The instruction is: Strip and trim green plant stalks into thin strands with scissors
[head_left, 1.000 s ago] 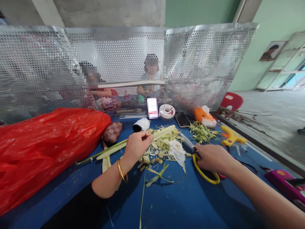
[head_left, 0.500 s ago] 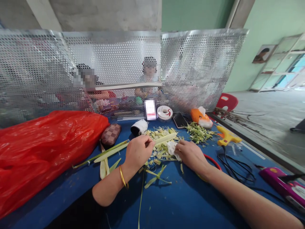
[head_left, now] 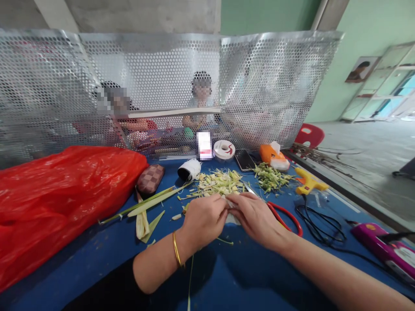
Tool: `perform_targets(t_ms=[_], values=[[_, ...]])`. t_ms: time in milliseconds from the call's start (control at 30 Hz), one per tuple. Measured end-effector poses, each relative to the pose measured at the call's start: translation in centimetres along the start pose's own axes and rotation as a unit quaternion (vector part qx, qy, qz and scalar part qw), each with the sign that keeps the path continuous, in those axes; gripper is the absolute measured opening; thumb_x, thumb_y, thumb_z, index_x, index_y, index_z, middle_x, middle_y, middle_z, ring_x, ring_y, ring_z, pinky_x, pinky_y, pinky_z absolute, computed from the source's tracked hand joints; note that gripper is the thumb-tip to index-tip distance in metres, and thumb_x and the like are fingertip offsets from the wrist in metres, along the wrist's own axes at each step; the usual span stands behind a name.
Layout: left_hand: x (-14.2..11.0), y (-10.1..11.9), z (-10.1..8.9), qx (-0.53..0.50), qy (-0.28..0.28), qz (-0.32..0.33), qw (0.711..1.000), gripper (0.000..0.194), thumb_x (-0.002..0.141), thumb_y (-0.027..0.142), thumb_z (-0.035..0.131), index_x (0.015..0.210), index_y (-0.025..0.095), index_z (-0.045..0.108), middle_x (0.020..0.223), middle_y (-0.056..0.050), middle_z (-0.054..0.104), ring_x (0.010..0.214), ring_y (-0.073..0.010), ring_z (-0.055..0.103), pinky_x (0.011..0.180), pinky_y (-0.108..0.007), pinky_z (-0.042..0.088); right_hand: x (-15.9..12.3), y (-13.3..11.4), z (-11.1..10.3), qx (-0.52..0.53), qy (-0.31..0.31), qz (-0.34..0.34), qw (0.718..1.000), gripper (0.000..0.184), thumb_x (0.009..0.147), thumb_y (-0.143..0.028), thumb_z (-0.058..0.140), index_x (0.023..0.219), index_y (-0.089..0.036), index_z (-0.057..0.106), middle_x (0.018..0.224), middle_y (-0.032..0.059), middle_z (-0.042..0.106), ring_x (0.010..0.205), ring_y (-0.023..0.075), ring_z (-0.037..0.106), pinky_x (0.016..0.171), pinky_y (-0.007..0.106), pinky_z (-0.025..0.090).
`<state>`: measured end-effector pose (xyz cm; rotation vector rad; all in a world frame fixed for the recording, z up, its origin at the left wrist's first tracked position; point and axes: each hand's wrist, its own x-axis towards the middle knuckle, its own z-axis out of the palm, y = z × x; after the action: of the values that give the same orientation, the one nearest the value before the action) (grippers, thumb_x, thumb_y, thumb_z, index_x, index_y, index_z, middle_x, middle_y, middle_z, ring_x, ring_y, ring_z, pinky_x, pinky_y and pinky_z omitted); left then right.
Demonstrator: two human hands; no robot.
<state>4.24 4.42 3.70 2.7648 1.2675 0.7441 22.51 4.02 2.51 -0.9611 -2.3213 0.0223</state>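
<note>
Both of my hands meet over the middle of the blue table. My right hand [head_left: 256,216] is closed on a crumpled white tissue [head_left: 234,219], part of which shows below its fingers. Pressed against it, my left hand [head_left: 205,216] has its fingers pinched together; what lies inside them is hidden. Just beyond the hands spreads a heap of pale green leaf scraps [head_left: 220,181]. Scissors with red handles [head_left: 293,218] lie partly under my right hand. Left of my left hand are long leaf strips [head_left: 155,203], some crossing each other.
A red plastic bag [head_left: 71,194] and a checked pouch [head_left: 151,179] are on the left. Behind stand a thread spool [head_left: 189,170], ribbon roll [head_left: 224,149], phone [head_left: 244,160] and tissue pack [head_left: 275,156]. A yellow glue gun [head_left: 309,182] and purple power strip [head_left: 384,248] lie right. People sit behind the perforated screen [head_left: 162,73].
My hands have come together, nearer to me. The pale leaf strip that stuck out of my left hand no longer shows. More of the scissors is visible.
</note>
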Motion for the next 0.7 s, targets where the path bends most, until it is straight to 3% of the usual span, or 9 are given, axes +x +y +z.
perform_targets(t_ms=[67,200,467,700], values=[[-0.1,0.2,0.1,-0.018,0.002,0.002,1.0,0.022,0.088,0.023,0.046,0.077,0.017,0.063,0.073,-0.003,0.061,0.068,-0.0156,0.058,0.058,-0.027,0.036,0.0,0.1,0.2,0.02,-0.05,0.03,0.998,0.023,0.097,-0.025,0.036,0.112,-0.016,0.05,0.091,0.0091,0.068,0.082,0.0207,0.061,0.077,0.034,0.043],[0.0,0.3,-0.1,-0.071,-0.008,-0.02,0.997,0.021,0.087,0.022,0.048,0.075,0.018,0.065,0.071,-0.003,0.062,0.067,-0.0147,0.057,0.058,-0.026,0.036,0.0,1.0,0.1,0.072,-0.127,0.078,0.986,0.029,0.098,-0.035,0.035,0.082,-0.019,0.052,0.073,0.0018,0.06,0.068,0.0156,0.054,0.061,0.025,0.038],[0.6,0.6,-1.1,-0.143,-0.05,-0.102,0.983,0.015,0.078,0.02,0.056,0.068,0.019,0.067,0.07,-0.002,0.067,0.065,-0.0146,0.057,0.058,-0.027,0.035,0.3,0.7,-0.6,0.038,-0.154,0.035,0.987,0.029,0.098,-0.032,0.035,0.075,-0.019,0.049,0.07,0.001,0.055,0.064,0.0144,0.048,0.059,0.025,0.032],[1.0,0.2,-2.2,-0.133,-0.065,-0.106,0.983,0.016,0.078,0.022,0.056,0.065,0.019,0.065,0.07,-0.001,0.067,0.065,-0.0143,0.056,0.058,-0.027,0.034,0.4,0.5,-0.9,-0.024,-0.154,0.016,0.988,0.022,0.096,-0.024,0.035,0.077,-0.019,0.047,0.069,0.002,0.056,0.064,0.0159,0.049,0.059,0.026,0.03]])
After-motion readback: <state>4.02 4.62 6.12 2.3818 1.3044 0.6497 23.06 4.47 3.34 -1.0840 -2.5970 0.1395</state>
